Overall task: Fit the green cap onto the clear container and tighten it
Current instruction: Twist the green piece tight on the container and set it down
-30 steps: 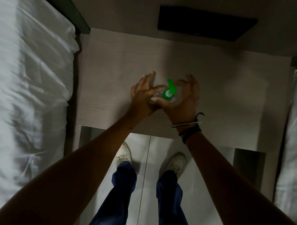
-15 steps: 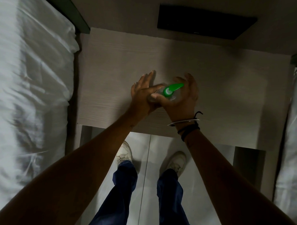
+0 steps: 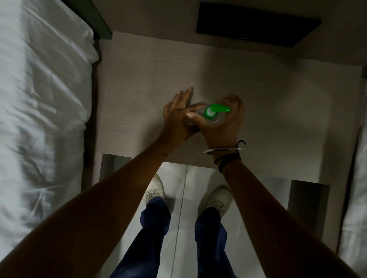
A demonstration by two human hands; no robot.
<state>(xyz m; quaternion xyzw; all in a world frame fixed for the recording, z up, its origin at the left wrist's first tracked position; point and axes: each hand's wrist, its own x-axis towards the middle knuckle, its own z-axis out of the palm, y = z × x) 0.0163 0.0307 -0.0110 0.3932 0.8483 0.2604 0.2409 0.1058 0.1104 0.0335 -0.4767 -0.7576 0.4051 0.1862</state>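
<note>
A green pump cap sits on top of the clear container, its nozzle pointing right. The container stands over the light wooden table, mostly hidden between my hands. My right hand wraps around the container and the cap's base from the right. My left hand presses against the container's left side, thumb toward the cap and fingers stretched upward.
A white bed runs along the left of the table and another white bed along the right. A dark flat panel lies beyond the table's far edge. My legs and white shoes stand on the pale floor below.
The cap's nozzle has turned clockwise, from pointing up, through up-right, to pointing right. Both hands stay on the container in nearly the same place.
</note>
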